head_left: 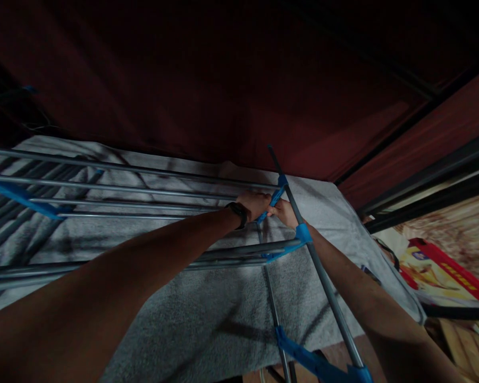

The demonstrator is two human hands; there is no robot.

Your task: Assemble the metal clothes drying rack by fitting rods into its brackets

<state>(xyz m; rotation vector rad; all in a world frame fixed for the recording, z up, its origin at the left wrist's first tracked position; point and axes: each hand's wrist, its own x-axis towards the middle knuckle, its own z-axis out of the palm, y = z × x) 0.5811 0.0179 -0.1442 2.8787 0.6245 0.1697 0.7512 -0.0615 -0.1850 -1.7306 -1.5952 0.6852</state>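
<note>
A rack of grey metal tubes point(143, 189) joined by blue plastic brackets spans the view and looks like a clothes drying rack. My left hand point(255, 204), with a dark band on its wrist, is closed around a slanting blue plastic bracket point(278, 194) at the rack's far right. Just right of it my right hand point(284, 211) pinches the same bracket lower down, its arm passing behind an upright tube point(327, 284). Parts of the bracket are hidden by my fingers. Nearer me, another blue bracket point(287, 250) joins several tubes to that upright.
Grey fluffy cloth point(207, 308) lies under the rack, beside a dark red curtain-like surface point(207, 90). A blue crosspiece point(309, 359) sits at the bottom. On the right are a red and yellow box point(442, 271) and wooden slats point(462, 346).
</note>
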